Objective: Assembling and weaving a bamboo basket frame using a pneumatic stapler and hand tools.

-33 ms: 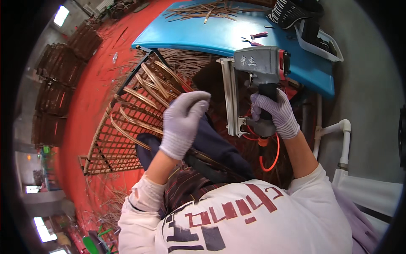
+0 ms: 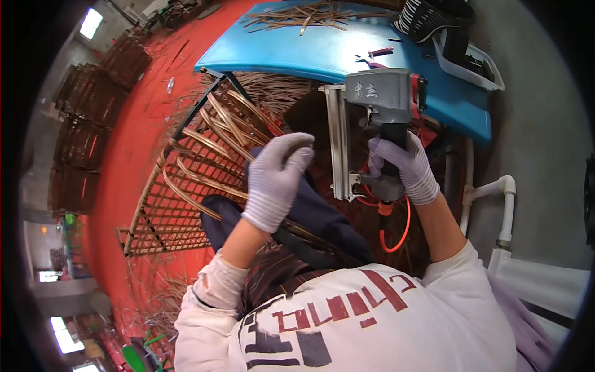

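Note:
My right hand (image 2: 406,166), in a pale striped knit glove, is wrapped around the black handle of a grey pneumatic stapler (image 2: 379,94). The tool is upright, with its long metal magazine on the left side. An orange air hose (image 2: 406,226) loops from the fitting at the handle's base. My left hand (image 2: 279,180), gloved too, is raised over my lap, left of the stapler and apart from it. Its fingers bend toward the thumb with a small gap, and nothing shows between them. A woven rattan-like lattice frame (image 2: 164,204) with curved brown strands (image 2: 207,144) leans beside my left leg.
Ahead stands a blue table (image 2: 279,46) with cut strips (image 2: 304,17), red-handled pliers (image 2: 379,53), a white bin (image 2: 462,71) and a black-and-white basket (image 2: 427,18). White pipes (image 2: 496,186) run at the right wall. Brown stacks (image 2: 77,133) line the red floor's (image 2: 121,186) far left.
My left hand has shifted slightly to the right, toward the stapler. The right hand keeps its hold on the stapler, almost still.

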